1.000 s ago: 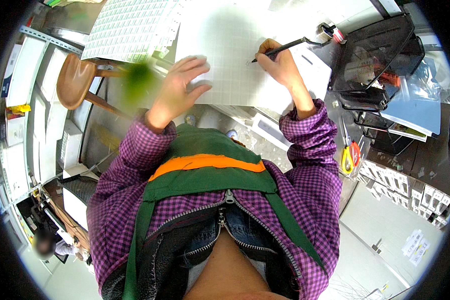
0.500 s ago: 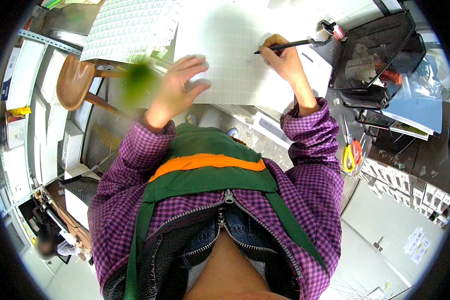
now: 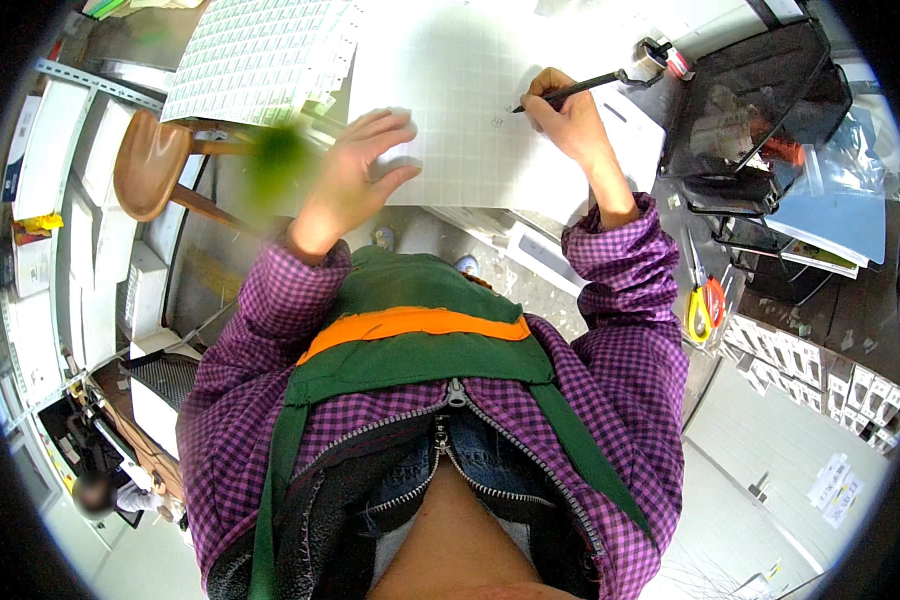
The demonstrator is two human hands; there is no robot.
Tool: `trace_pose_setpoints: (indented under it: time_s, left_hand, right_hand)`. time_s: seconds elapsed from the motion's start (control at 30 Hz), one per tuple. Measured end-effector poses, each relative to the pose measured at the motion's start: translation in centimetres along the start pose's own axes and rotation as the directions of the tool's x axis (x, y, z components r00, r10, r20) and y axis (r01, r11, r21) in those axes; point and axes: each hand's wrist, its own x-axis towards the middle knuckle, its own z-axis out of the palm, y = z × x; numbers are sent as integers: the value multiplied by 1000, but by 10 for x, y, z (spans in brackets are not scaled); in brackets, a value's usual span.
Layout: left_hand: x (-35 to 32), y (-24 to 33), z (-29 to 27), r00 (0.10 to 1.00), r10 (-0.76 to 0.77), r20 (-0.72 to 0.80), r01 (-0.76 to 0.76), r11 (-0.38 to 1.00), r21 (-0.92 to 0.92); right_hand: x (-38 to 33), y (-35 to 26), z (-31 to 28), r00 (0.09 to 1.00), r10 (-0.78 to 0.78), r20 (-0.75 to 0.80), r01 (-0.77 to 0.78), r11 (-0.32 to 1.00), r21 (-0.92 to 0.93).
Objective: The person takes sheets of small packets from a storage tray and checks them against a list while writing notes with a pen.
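A large white sheet of paper (image 3: 440,90) with a faint grid lies in front of me. My right hand (image 3: 565,120) rests on its right part, fingers closed around a slim black pen (image 3: 585,87). The pen tip points left, at a small dark mark on the sheet. My left hand (image 3: 358,175) lies at the sheet's lower left, its fingers spread and the thumb apart, holding nothing. Both forearms wear purple checked sleeves.
Left of the paper lie a stack of printed label sheets (image 3: 260,60) and a wooden stool (image 3: 150,165). A black mesh organizer (image 3: 740,110) stands at right, with yellow-handled scissors (image 3: 699,312) below it. An ink bottle (image 3: 654,58) sits at the back right.
The pen has tilted more steeply, and its tip has shifted slightly right and down by the small mark, which has grown. My left hand has stayed in place.
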Motion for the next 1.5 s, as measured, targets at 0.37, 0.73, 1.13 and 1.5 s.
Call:
trace_pose_setpoints:
  time_s: [0.37,0.73,1.13,1.5]
  left_hand:
    - [2,-1,1,1000,17,8,-17,1000,-22]
    - [1,0,-6,987,50,151,-60,996,60]
    - [1,-6,-7,963,145,228,-175,977,118]
    - [4,-15,-20,949,146,279,-168,984,57]
  right_hand:
    - [0,5,-3,998,17,-59,-19,999,-29]
    - [-1,0,-1,999,20,-29,-18,998,63]
    - [-57,-69,6,856,-350,380,489,786,-378]
    - [-67,-70,1,861,-242,448,400,866,-301]
